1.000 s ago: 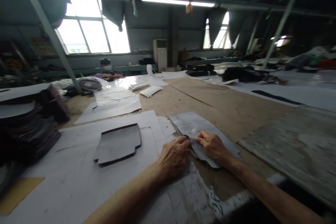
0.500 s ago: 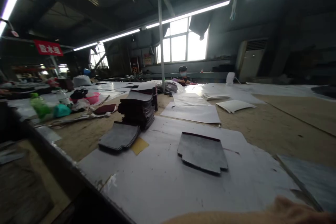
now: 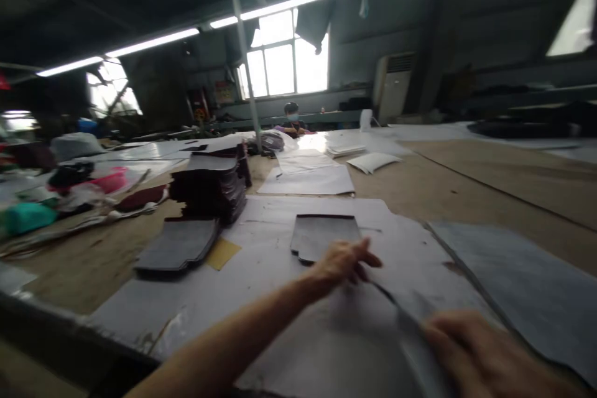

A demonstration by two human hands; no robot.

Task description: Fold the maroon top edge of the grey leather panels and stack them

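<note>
My left hand [image 3: 342, 261] reaches across from the lower left, its fingers closed at the far edge of a thin grey sheet [image 3: 373, 342]. At the lower right my right hand [image 3: 480, 348], smeared by motion, grips the same sheet by its right side. The sheet is blurred, with a dark edge running between the hands. Just beyond my left hand lies a grey cut piece [image 3: 321, 233] with a dark rim, partly covered by that hand. Further left, similar grey pieces [image 3: 180, 242] lie in a low pile before a tall dark stack [image 3: 209, 186].
White sheeting [image 3: 261, 298] covers the near tabletop, with a yellow scrap [image 3: 222, 254] on it. A large grey sheet [image 3: 522, 280] lies at right. White sheets [image 3: 308, 177] rest further back. A teal bundle [image 3: 30, 217] and pink basin [image 3: 112, 180] stand left. A masked person [image 3: 293, 124] sits across the table.
The view has swung right. My left arm has come in over the grey piece, and both hands now hold a thin grey sheet; earlier only a blurred hand and forearm showed at the bottom edge.
</note>
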